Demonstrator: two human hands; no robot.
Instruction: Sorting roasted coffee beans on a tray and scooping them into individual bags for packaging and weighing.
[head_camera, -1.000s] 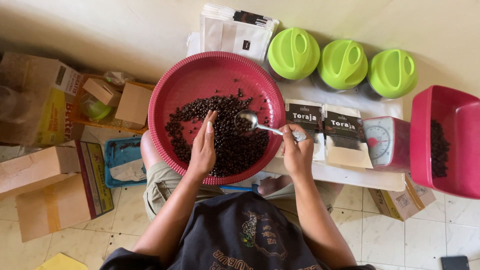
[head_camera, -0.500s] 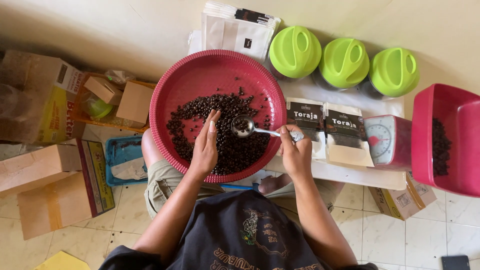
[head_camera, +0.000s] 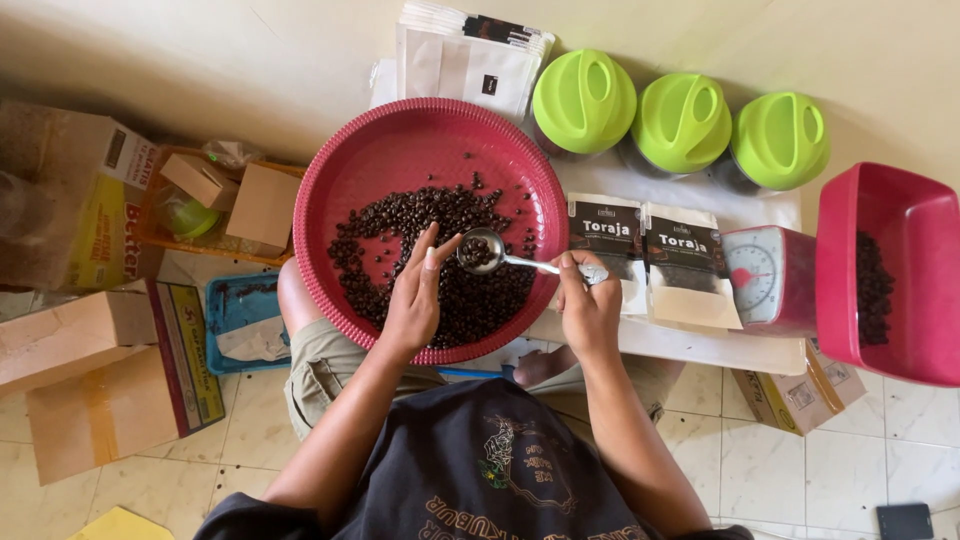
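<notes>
A round red basin (head_camera: 380, 160) rests on my lap and holds a heap of dark coffee beans (head_camera: 400, 215). My left hand (head_camera: 415, 295) lies flat on the beans, fingers spread, its tips beside the spoon's bowl. My right hand (head_camera: 590, 305) grips the handle of a metal spoon (head_camera: 482, 250), whose bowl carries a few beans just above the heap. Two dark-labelled pouches (head_camera: 650, 250) lie on a white surface (head_camera: 680, 345) right of the basin.
Three jars with green lids (head_camera: 680, 120) stand behind the pouches. A red kitchen scale (head_camera: 765, 280) and a red tub (head_camera: 890, 200) with beans sit at the right. White bags (head_camera: 470, 60) lie beyond the basin. Cardboard boxes (head_camera: 90, 370) and a blue tray (head_camera: 240, 315) crowd the left floor.
The spoon has moved left and dipped toward the beans near my left hand's fingertips. My left hand has stayed on the heap.
</notes>
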